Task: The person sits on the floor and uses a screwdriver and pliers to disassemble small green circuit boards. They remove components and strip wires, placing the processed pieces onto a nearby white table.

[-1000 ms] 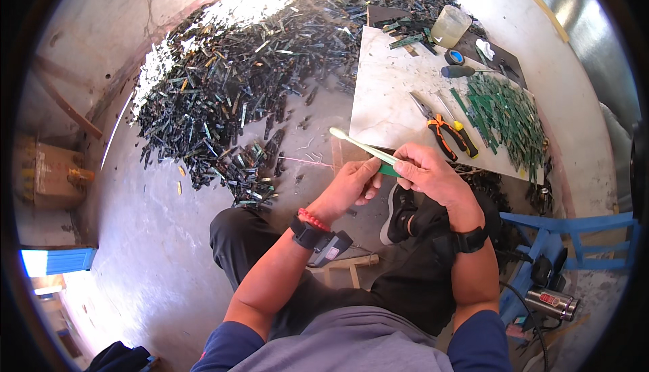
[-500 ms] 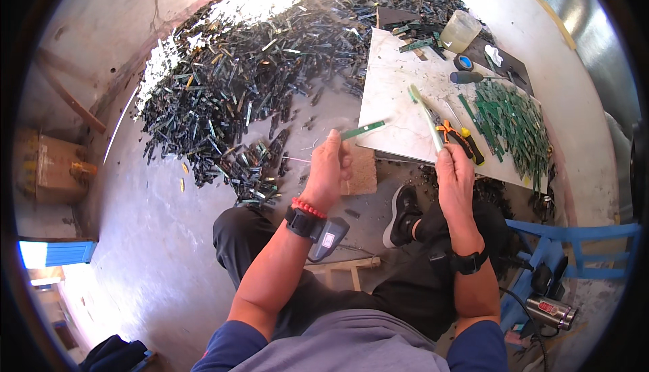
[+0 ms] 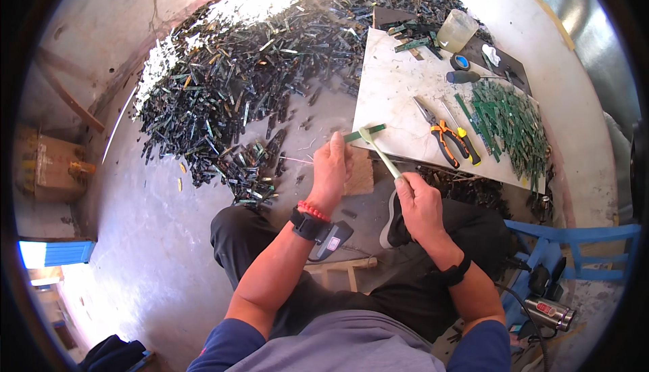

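Observation:
My left hand (image 3: pixel 332 169) is closed on one end of a narrow green strip (image 3: pixel 354 136), which looks like a thin circuit board piece and points right toward the white board (image 3: pixel 389 95). In my right hand (image 3: pixel 420 204) is the handle of a pale green brush (image 3: pixel 387 160), much like a toothbrush. Its head lies against the strip near the strip's free end. On the white board, orange-and-black long-nose pliers (image 3: pixel 438 130) rest beside a yellow-handled screwdriver (image 3: pixel 463 134). To their right is a heap of green strips (image 3: pixel 512 125).
A large pile of dark strips (image 3: pixel 230 81) covers the floor ahead and left. On the board's far side are a clear plastic tub (image 3: pixel 457 30), blue-cored tape (image 3: pixel 460 62) and a dark-handled screwdriver (image 3: pixel 464 76). A blue frame (image 3: pixel 574 243) and steel flask (image 3: pixel 551 312) are at right.
My right hand has swung left and brought the brush head from over the white board onto the green strip. My left hand stays nearly in place, still holding the strip.

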The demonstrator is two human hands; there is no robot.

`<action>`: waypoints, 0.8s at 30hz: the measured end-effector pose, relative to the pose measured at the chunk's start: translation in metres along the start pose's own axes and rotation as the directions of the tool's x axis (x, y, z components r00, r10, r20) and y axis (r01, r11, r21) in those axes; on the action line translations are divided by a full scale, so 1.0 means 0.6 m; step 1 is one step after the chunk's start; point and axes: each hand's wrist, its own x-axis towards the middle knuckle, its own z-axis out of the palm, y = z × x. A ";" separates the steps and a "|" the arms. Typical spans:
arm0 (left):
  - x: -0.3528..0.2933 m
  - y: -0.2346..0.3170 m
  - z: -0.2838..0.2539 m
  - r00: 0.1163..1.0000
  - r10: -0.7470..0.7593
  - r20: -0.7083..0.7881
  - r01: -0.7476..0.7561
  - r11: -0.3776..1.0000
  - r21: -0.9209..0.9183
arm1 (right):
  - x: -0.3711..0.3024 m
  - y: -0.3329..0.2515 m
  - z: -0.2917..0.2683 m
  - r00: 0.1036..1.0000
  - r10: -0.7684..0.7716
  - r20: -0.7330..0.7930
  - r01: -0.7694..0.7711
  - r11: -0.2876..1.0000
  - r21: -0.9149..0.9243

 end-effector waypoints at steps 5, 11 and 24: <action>0.002 -0.007 -0.005 0.998 0.064 -0.007 -0.063 0.994 0.091 | 0.012 0.001 -0.008 0.999 0.016 -0.037 -0.016 1.000 -0.005; -0.004 -0.003 -0.005 0.999 0.050 0.007 -0.050 0.997 0.060 | 0.024 0.005 -0.021 0.992 0.126 -0.026 -0.126 0.992 -0.009; -0.006 -0.004 0.005 0.998 0.059 -0.016 -0.058 0.995 0.079 | -0.013 -0.004 0.006 1.000 -0.001 -0.010 0.001 1.000 -0.030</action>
